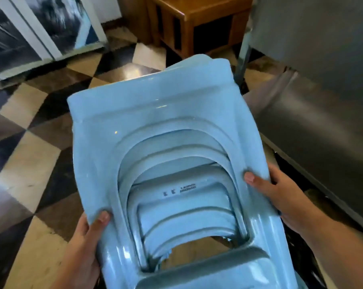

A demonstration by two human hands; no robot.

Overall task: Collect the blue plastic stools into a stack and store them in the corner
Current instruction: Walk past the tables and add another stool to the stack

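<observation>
Checkered floor (28,126) of dark and cream tiles, glossy, with glare patches. Wooden cabinet (199,24) at the far wall, top centre. Framed panels (41,28) lean at top left. A steel unit (313,59) fills the right side, its metal leg (244,57) down to the floor.

Stools (155,126): several blue plastic ones already nested into one stack, carried off the floor, tipped on its side, seats pointing away from the person, legs toward the camera. The arched leg openings line up one inside another, so nesting looks tight. Exact count unclear, at least four rims show.

Left hand (86,243) grips the near left leg of the outer stool, thumb on top, fingers wrapped underneath and hidden. Right hand (280,197) grips the right leg, thumb pressed on the inner arch edge, fingers curled round the outside. Both hands closed on the stack, one each side. Probably held this way because the leg flanges give a firm edge and a two-sided hold stops the nested stools sliding apart while tilted.

Judged stage: collecting done or near done, transport under way. Storing corner not identifiable here; possibly the gap between cabinet and steel unit ahead. Risk: inner stools slipping out if the stack tips further forward.
</observation>
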